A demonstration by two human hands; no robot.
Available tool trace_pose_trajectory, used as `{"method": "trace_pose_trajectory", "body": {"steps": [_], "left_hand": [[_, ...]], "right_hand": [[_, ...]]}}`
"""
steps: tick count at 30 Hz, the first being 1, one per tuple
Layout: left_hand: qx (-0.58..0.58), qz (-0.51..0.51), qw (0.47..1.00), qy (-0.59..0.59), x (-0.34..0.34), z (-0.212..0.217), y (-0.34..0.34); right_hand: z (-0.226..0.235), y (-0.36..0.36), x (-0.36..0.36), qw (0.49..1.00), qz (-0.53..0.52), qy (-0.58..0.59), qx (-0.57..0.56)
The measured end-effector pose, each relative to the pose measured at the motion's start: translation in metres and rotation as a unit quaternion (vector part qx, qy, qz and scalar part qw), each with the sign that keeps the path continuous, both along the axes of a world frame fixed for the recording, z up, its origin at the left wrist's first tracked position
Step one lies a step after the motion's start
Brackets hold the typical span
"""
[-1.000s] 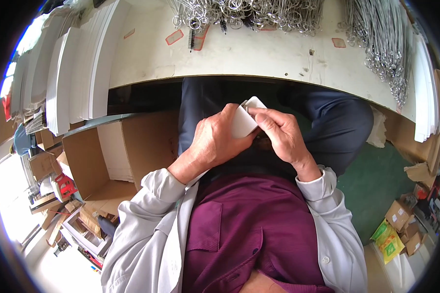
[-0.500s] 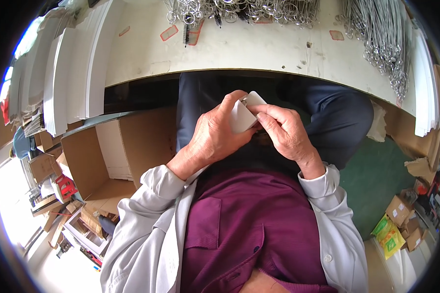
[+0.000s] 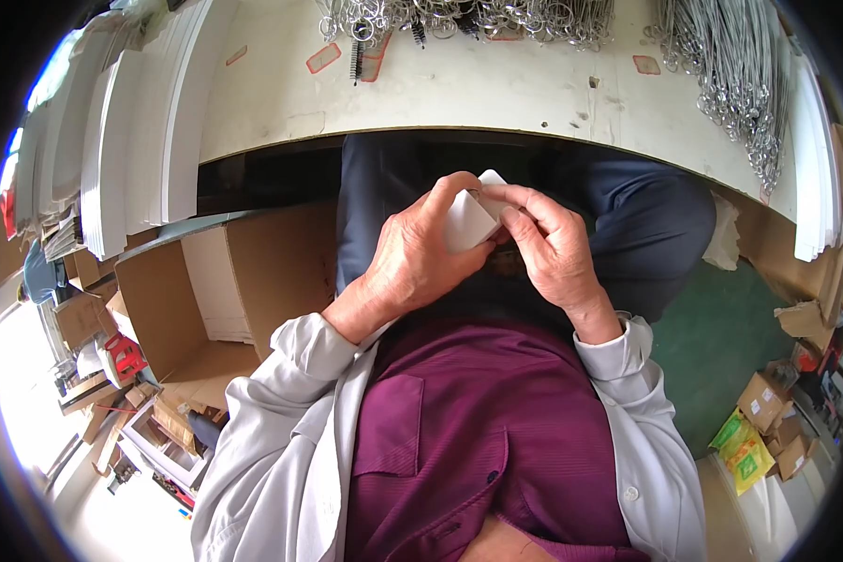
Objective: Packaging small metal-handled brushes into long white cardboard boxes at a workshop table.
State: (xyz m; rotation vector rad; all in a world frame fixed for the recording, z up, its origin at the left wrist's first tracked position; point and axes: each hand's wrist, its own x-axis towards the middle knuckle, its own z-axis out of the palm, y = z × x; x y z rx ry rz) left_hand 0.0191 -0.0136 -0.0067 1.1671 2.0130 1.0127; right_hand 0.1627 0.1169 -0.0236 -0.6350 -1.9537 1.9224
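Observation:
Above my lap, my left hand is wrapped round a small white box, thumb on the upper side and fingers beneath. At the box's far end a white flap stands up. My right hand works at that end, thumb and index finger bent against the edge by the flap. Its fingertips cover part of the opening, so what is inside the box cannot be made out.
Thin metal brushes with wire loops lie along the table's far side, and a bundle of long ones at the right. Stacks of white card stand left. An open cardboard box sits lower left.
The box has turned slightly and shifted a little right in my left hand. My right thumb and index finger have moved slightly right along its open end.

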Motion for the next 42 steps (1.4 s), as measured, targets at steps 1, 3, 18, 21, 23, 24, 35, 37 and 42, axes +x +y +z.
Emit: {"method": "trace_pose_trajectory", "body": {"steps": [1,3,18,21,23,24,35,37,42], "left_hand": [[0.0,0.001,1.0,0.0,0.0,0.0,0.0],[-0.013,-0.004,1.0,-0.012,0.002,-0.001,-0.001],[0.008,0.006,1.0,0.017,0.008,-0.012,-0.005],[0.014,0.002,1.0,0.013,0.007,-0.013,-0.007],[-0.003,0.014,1.0,0.005,0.01,-0.011,-0.006],[-0.019,0.026,0.999,-0.003,0.011,-0.011,-0.006],[-0.017,0.017,0.998,0.055,0.014,-0.021,-0.005],[-0.019,0.022,0.998,0.058,0.014,-0.022,-0.005],[-0.02,0.007,0.998,0.055,0.014,-0.018,-0.004]], "right_hand": [[0.001,-0.004,-0.002,1.0,0.001,0.0,0.0],[0.002,-0.01,-0.005,0.998,-0.047,-0.039,-0.014],[-0.004,-0.011,-0.006,0.981,-0.046,0.019,0.187],[-0.003,-0.012,-0.007,0.978,-0.038,0.014,0.204],[-0.003,-0.011,-0.007,0.975,-0.034,0.012,0.221],[-0.003,-0.011,-0.007,0.97,-0.03,0.01,0.239],[-0.005,-0.023,-0.013,0.992,-0.093,-0.037,0.071],[-0.005,-0.025,-0.015,0.994,-0.093,-0.043,0.042],[-0.01,-0.026,-0.014,0.993,-0.1,-0.056,0.033]]}}
